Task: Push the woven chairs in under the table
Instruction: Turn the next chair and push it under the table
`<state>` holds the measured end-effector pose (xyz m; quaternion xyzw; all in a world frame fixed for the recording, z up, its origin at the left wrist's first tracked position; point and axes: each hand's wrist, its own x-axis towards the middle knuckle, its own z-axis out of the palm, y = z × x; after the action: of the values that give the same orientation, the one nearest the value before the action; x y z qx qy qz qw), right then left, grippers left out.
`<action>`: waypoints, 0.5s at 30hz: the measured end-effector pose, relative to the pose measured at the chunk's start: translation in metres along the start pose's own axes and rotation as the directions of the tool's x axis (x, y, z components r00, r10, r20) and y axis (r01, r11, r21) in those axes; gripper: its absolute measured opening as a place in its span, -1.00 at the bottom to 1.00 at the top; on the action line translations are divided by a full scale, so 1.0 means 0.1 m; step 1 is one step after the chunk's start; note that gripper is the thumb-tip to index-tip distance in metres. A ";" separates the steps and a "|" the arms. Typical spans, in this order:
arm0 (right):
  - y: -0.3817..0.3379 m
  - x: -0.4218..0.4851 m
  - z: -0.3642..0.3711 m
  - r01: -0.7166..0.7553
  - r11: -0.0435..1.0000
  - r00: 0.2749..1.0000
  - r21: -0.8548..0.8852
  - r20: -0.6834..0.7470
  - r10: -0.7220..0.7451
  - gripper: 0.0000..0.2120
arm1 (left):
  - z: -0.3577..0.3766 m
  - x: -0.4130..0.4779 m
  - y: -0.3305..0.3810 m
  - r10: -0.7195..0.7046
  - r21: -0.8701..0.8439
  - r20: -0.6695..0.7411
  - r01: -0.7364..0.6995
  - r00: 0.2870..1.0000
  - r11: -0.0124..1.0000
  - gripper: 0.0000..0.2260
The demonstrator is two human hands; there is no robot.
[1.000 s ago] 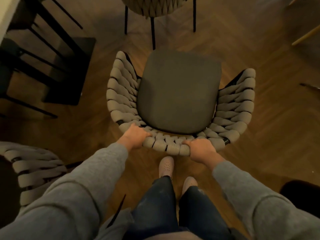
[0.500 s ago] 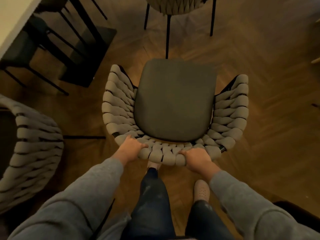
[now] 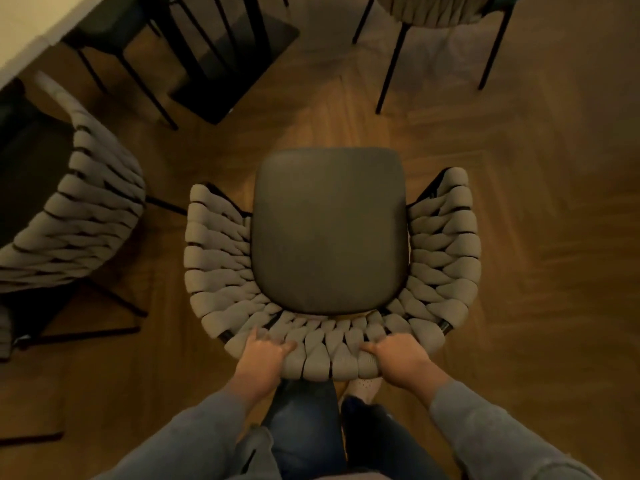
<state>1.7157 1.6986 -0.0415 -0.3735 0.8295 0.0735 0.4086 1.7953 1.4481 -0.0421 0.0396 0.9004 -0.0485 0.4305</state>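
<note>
A woven chair point(image 3: 329, 233) with a dark seat cushion and thick grey braided back stands right in front of me on the wood floor. My left hand point(image 3: 264, 355) grips the top of its backrest on the left, fingers curled over the weave. My right hand point(image 3: 398, 355) grips the same backrest on the right. The pale table point(image 3: 24, 26) shows only as a corner at the top left. A second woven chair point(image 3: 79, 216) stands at the left, partly under the table edge. A third woven chair point(image 3: 436, 12) is at the top, mostly cut off.
Black metal chair and table legs point(image 3: 207, 57) crowd the floor under the table at the top left. Herringbone wood floor point(image 3: 536, 202) spreads to the right. My legs and a pale shoe point(image 3: 363, 386) are just behind the held chair.
The view has swung toward the table: the chair at the left has come further into view and nearer. Both hands keep their grip on the backrest, and my feet have stepped.
</note>
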 end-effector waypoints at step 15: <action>0.84 0.92 -1.28 0.113 0.982 0.993 -0.149 0.046 -0.108 -0.49 | -0.90 0.69 -0.59 0.068 -0.190 -0.063 -0.078 0.996 0.979 -0.47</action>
<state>1.5435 1.6520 -0.0405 -0.4476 0.7916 0.1208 0.3981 1.6762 1.4025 -0.0370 0.0322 0.9105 0.0558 0.4084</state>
